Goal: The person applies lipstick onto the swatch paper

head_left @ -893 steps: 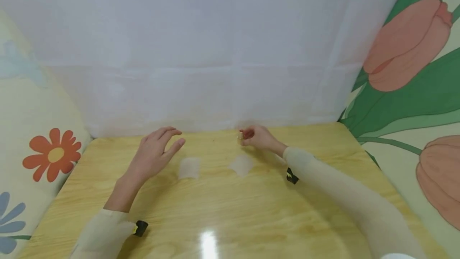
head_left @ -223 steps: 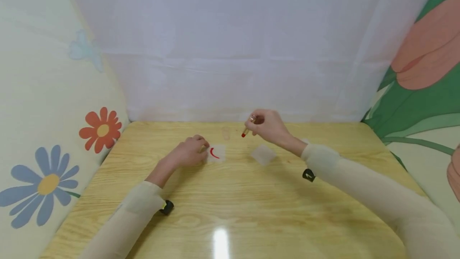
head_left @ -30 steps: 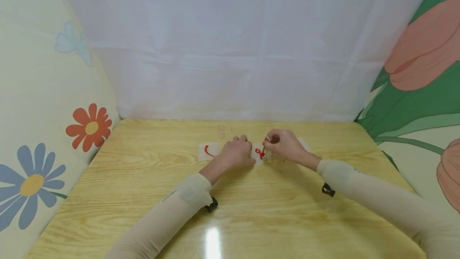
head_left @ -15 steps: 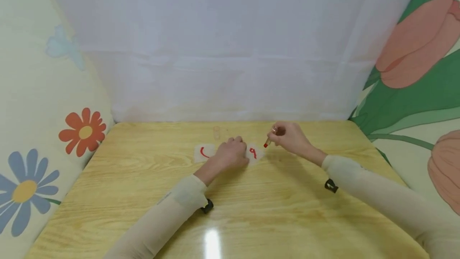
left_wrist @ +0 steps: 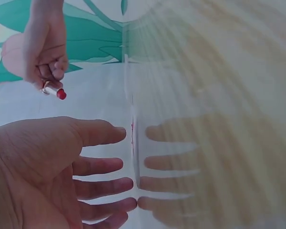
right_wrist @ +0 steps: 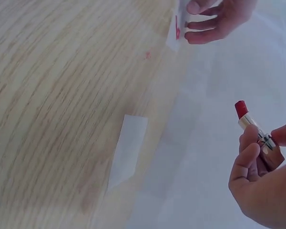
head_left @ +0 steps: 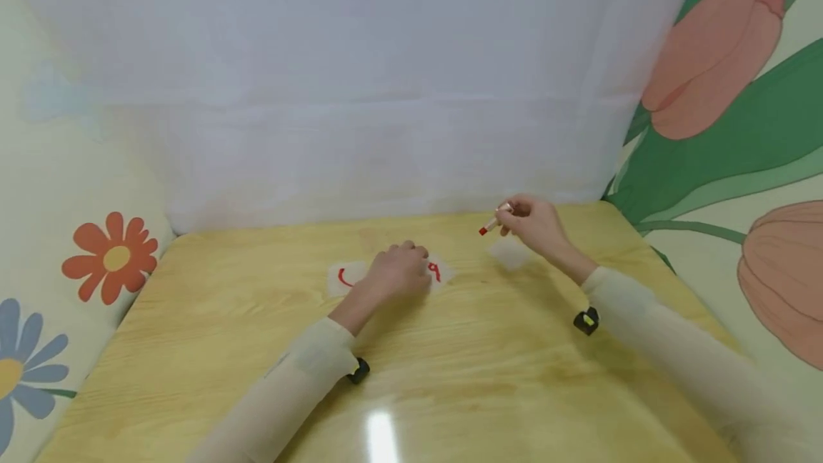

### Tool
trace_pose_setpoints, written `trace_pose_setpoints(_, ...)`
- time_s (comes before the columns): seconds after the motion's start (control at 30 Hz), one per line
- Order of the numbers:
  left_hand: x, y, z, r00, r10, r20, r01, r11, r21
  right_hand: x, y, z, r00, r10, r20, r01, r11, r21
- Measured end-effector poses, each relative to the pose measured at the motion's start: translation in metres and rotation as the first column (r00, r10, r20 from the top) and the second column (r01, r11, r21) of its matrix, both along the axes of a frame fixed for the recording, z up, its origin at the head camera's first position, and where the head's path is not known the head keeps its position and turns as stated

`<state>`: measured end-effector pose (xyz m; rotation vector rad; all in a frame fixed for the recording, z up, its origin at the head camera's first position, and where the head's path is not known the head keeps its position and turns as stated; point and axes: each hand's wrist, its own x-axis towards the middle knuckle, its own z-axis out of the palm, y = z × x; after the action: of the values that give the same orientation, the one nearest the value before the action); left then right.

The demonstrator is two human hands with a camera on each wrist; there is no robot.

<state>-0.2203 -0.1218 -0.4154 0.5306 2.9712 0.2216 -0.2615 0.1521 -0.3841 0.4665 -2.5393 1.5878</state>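
Note:
My right hand (head_left: 539, 226) pinches a gold lipstick (right_wrist: 260, 136) between thumb and fingers, its red tip pointing down and left. It hovers in the air behind a blank white paper square (head_left: 510, 254). Palm down, my left hand (head_left: 397, 270) has its fingers extended at a second paper square (head_left: 441, 274), which bears a red mark like a 9. In the left wrist view, fingertips (left_wrist: 128, 204) come right to that paper's edge. To the left lies another square (head_left: 338, 290) with a red curved stroke, partly covered by the left hand.
A faint clear cap-like piece (head_left: 368, 237) lies on the wooden table (head_left: 476, 391) near its back edge. White cloth (head_left: 308, 156) hangs behind the table. A small reddish spot (right_wrist: 148, 55) shows on the wood between two papers.
A second ago the lipstick tip was on the second paper; the right hand has since lifted it and moved right and back. The left hand stays at that paper. Earliest, both visible papers were unmarked.

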Motion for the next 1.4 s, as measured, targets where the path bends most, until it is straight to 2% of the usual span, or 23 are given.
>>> trace_pose_setpoints(0.07, -0.002, 0.002, 0.001, 1.000, 0.009, -0.005, -0.009, 1.000, 0.001, -0.005, -0.001, -0.001, 1.000, -0.004, 0.023, 0.005, 0.998, -0.056)
trace_pose_setpoints(0.2, -0.010, 0.013, 0.003, 0.997, -0.041, -0.058, 0.043, 0.999, 0.024, -0.012, 0.001, -0.004, 0.999, -0.026, 0.046, 0.031, 0.994, -0.106)
trace_pose_setpoints(0.3, -0.018, 0.028, 0.007, 0.992, -0.097, -0.081, 0.099, 0.995, 0.019, -0.015, 0.009, -0.007, 0.997, -0.057, 0.054, 0.063, 0.992, -0.108)
trace_pose_setpoints(0.53, -0.031, 0.054, 0.015, 0.984, -0.144, -0.103, 0.144, 0.990, 0.000, -0.022, 0.020, -0.006, 0.996, -0.071, 0.062, 0.076, 0.993, -0.090)
trace_pose_setpoints(0.77, -0.043, 0.074, 0.010, 0.984, -0.167, -0.063, 0.166, 0.986, -0.027, -0.020, 0.032, -0.003, 0.995, -0.088, 0.053, 0.090, 0.994, -0.055)
trace_pose_setpoints(0.93, -0.048, 0.090, 0.005, 0.986, -0.164, -0.027, 0.164, 0.986, -0.025, -0.019, 0.042, -0.007, 0.995, -0.094, 0.023, 0.094, 0.996, -0.005)
trace_pose_setpoints(1.07, -0.051, 0.099, 0.001, 0.986, -0.166, 0.013, 0.166, 0.986, -0.015, -0.018, 0.048, -0.013, 0.997, -0.056, 0.056, 0.057, 0.998, -0.012)
trace_pose_setpoints(1.2, -0.053, 0.104, 0.000, 0.989, -0.138, 0.048, 0.137, 0.990, 0.015, -0.016, 0.051, -0.017, 0.996, -0.006, 0.094, 0.007, 1.000, -0.007)
trace_pose_setpoints(1.4, -0.059, 0.106, 0.000, 0.991, -0.105, 0.080, 0.101, 0.994, 0.050, -0.016, 0.051, -0.022, 0.998, 0.005, 0.062, -0.008, 0.999, 0.049)
